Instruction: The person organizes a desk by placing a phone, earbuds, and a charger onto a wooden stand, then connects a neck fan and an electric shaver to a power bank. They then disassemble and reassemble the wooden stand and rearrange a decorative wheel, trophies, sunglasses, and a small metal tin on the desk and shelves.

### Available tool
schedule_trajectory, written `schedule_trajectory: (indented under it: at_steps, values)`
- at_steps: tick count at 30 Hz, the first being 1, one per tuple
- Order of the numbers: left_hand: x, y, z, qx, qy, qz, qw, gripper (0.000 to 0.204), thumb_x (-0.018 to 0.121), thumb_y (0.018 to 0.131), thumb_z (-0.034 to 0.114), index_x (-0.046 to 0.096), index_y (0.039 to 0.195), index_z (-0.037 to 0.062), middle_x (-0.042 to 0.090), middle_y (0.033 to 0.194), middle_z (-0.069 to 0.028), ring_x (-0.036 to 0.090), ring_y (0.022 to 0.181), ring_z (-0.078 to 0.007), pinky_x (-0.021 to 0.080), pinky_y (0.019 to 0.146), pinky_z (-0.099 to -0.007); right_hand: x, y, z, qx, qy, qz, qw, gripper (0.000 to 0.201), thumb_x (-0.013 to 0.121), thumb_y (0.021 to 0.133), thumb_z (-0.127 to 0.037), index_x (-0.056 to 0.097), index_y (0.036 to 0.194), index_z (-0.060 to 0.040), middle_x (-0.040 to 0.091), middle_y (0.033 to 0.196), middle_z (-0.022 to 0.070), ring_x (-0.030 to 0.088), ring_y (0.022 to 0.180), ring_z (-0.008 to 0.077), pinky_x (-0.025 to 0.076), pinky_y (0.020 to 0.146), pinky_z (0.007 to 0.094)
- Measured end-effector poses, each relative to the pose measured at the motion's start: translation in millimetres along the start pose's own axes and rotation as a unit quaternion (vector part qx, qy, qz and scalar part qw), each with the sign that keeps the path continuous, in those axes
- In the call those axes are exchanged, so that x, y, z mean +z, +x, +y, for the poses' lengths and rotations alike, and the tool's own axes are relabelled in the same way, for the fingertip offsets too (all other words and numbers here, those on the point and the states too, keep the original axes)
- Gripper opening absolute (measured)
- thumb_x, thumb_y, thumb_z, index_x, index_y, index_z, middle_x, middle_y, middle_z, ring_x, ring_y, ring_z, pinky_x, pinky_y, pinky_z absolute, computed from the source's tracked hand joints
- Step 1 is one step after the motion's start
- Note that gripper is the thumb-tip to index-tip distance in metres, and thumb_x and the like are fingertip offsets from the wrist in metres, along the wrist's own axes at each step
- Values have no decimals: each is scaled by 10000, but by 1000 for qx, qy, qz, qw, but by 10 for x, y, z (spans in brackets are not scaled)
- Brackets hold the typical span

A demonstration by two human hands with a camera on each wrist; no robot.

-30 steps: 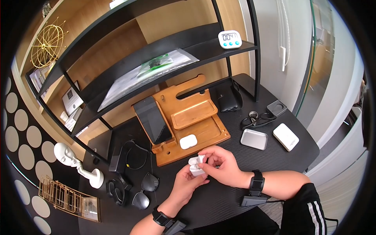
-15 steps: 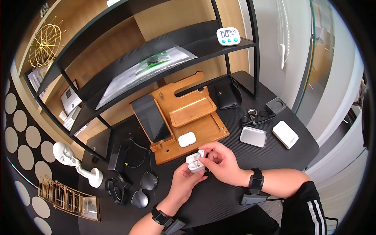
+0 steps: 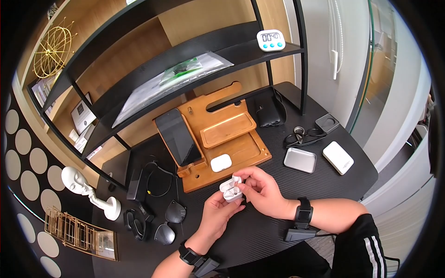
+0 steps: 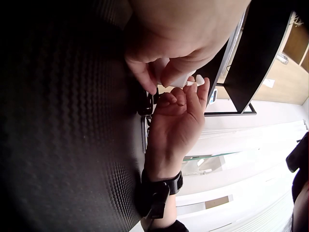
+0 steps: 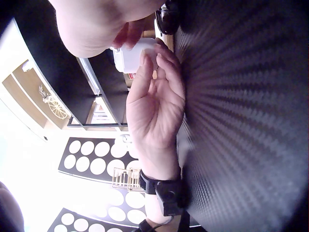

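Note:
A small white earbud case (image 3: 233,194) with its lid up is gripped between the thumb and fingers of my left hand (image 3: 217,215). Just over the case's right side, my right hand (image 3: 265,192) pinches a white earbud (image 4: 199,80) by its stem; its tip shows past the fingertips in the left wrist view. Both hands meet above the desk's front part. From the right wrist view, the case (image 5: 137,55) is seen from its smooth outer side. A second rounded white case (image 3: 221,162) lies on the wooden stand (image 3: 234,169) in front of my hands.
A phone (image 3: 178,138) leans on the stand. Sunglasses (image 3: 175,212) and black straps lie left, near a white figurine (image 3: 111,208). A metal tray (image 3: 300,160), a white power bank (image 3: 338,158) and a coiled cable (image 3: 303,136) lie right. A black shelf (image 3: 250,58) overhangs the back.
My right hand has drawn slightly up off the case with the earbud, uncovering more of the case's inside. The left hand keeps its hold. The head view has shifted a little.

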State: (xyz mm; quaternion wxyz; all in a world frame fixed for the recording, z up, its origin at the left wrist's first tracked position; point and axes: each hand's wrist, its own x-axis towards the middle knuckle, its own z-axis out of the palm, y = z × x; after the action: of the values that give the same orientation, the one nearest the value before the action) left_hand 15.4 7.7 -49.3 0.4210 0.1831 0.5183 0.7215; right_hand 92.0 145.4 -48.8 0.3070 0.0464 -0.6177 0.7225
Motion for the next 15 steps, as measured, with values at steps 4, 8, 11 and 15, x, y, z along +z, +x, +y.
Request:
schedule_trajectory:
  at_steps: [4,8,11,15]
  values:
    - [16,-9,12,2,3,3,1000,309,577,870,-17,547,1172,40,599,1101,-45,589,995,-129,526,859,-316,-26,-3,44,-2,-16,-2,1000,262,559,874,25,539,1133,-11,551,870,-10,457,611,-15,383,526,149]
    - [0,-1,2,4,3,-4,1000,295,571,873,-16,552,1163,34,600,1101,-52,592,1000,-134,527,860,-310,-43,-12,-25,5,-69,-23,997,258,599,852,4,563,1106,-18,560,839,-23,448,588,-14,370,508,150]
    - [6,-2,0,7,5,-2,1000,284,570,874,-15,557,1154,31,603,1098,-56,595,995,-135,528,860,-308,-33,-9,-37,1,-75,-21,997,249,634,829,-15,585,1073,-23,555,799,-35,445,570,-12,359,494,152]
    - [3,1,-4,7,3,-3,1000,280,572,873,-14,559,1149,28,604,1099,-57,596,994,-134,527,862,-307,-51,-9,-59,10,-86,-32,996,250,638,816,5,582,1059,-18,560,818,-30,454,588,-17,367,516,145]
